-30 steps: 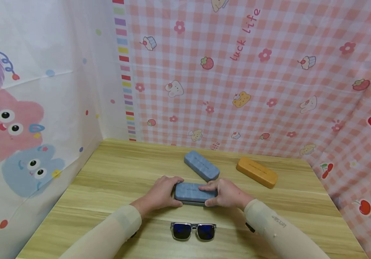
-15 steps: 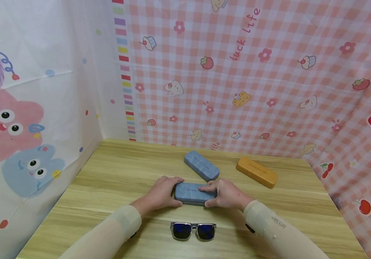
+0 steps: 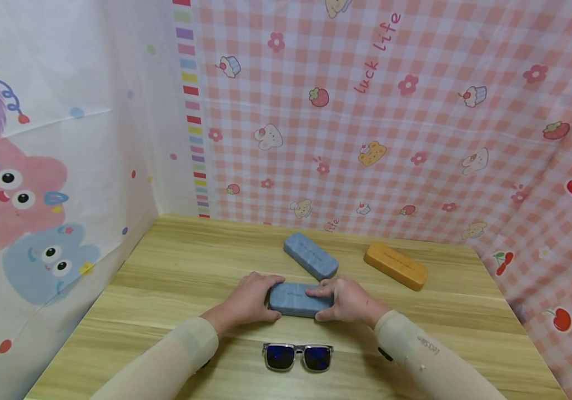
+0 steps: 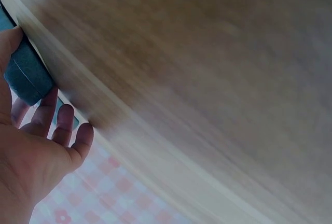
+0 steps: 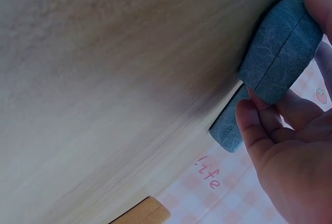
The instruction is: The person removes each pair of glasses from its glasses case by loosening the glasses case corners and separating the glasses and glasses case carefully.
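Both hands hold a blue glasses case (image 3: pixel 293 300) flat on the wooden table in the head view. My left hand (image 3: pixel 252 298) grips its left end, thumb at the near corner and fingers at the far side. At the right end, my right hand (image 3: pixel 355 300) pinches the case with the thumb on the near edge, one finger lying over the lid. The right wrist view shows the lid seam of this case (image 5: pixel 282 42) closed. Sunglasses (image 3: pixel 298 356) with dark blue lenses and a clear grey frame lie in front of the case.
Another blue glasses case (image 3: pixel 311 255) lies just behind the held one, set at a slant. An orange glasses case (image 3: pixel 396 265) sits farther right. Behind the wooden table (image 3: pixel 186 250) hangs a pink checked cloth (image 3: pixel 326 122); a white printed cloth hangs at the left.
A dark gap along the near edge of the held case has narrowed to a closed seam as its lid came down. Both hands stay in nearly the same place.
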{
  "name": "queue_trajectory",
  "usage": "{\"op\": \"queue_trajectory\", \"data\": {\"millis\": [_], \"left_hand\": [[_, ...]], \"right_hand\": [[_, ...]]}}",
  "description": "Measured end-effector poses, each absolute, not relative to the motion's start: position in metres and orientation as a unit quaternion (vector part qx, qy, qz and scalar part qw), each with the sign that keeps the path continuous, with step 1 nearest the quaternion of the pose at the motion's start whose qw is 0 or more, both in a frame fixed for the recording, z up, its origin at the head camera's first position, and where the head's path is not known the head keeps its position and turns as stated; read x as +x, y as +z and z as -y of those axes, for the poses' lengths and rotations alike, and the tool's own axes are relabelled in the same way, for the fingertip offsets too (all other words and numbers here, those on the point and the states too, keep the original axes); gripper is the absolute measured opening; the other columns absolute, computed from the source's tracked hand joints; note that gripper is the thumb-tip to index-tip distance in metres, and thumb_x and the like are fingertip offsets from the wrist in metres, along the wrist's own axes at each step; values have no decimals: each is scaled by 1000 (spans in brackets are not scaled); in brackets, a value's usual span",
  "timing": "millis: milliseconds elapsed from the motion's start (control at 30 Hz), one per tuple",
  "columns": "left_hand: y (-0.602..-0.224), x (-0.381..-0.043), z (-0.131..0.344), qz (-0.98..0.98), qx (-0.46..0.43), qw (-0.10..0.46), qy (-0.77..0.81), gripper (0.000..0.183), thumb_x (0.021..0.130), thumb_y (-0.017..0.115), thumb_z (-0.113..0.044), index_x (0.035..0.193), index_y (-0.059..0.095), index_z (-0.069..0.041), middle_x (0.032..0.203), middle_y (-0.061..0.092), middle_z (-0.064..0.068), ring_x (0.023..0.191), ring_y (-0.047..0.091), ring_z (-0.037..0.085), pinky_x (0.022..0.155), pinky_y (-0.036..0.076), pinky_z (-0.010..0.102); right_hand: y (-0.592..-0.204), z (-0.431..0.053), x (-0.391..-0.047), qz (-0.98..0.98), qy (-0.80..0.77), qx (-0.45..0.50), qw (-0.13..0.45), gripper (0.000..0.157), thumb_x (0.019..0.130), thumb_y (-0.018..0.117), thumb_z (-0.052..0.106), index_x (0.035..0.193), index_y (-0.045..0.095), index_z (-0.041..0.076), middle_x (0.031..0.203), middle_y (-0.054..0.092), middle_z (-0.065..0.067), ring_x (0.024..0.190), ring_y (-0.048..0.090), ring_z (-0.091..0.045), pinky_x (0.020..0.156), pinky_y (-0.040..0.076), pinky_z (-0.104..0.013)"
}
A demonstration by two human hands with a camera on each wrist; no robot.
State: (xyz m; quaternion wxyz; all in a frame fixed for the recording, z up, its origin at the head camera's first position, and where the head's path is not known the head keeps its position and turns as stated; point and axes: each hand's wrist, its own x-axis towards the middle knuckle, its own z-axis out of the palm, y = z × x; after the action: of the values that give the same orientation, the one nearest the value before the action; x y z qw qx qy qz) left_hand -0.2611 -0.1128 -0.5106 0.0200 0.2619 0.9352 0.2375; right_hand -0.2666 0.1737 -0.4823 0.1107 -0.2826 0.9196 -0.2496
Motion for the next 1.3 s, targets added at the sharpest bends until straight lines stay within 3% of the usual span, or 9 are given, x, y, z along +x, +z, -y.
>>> {"op": "queue_trajectory", "data": {"millis": [500, 967, 1300], "left_hand": [[-511, -262, 113, -933, 256, 25, 252, 77, 80, 95, -35, 146, 64, -13, 140, 72, 8, 125, 62, 33, 112, 45, 54], [-509, -261, 115, -931, 261, 23, 254, 77, 79, 96, -35, 145, 65, -13, 141, 72, 8, 125, 63, 34, 112, 46, 55], [-506, -261, 115, -933, 270, 19, 239, 76, 79, 96, -37, 145, 65, -12, 139, 73, 7, 116, 62, 28, 107, 48, 53]], "right_hand": [[-485, -176, -262, -929, -173, -321, 66, 57, 87, 91, 33, 140, 73, 27, 147, 65, -26, 132, 64, -42, 111, 52, -59], [-486, -175, -256, -933, -172, -312, 53, 57, 89, 89, 34, 142, 71, 28, 150, 63, -25, 135, 60, -46, 113, 50, -62], [-486, -180, -255, -923, -164, -345, 43, 59, 93, 85, 40, 147, 67, 25, 153, 60, -24, 138, 61, -44, 114, 50, -59]]}}
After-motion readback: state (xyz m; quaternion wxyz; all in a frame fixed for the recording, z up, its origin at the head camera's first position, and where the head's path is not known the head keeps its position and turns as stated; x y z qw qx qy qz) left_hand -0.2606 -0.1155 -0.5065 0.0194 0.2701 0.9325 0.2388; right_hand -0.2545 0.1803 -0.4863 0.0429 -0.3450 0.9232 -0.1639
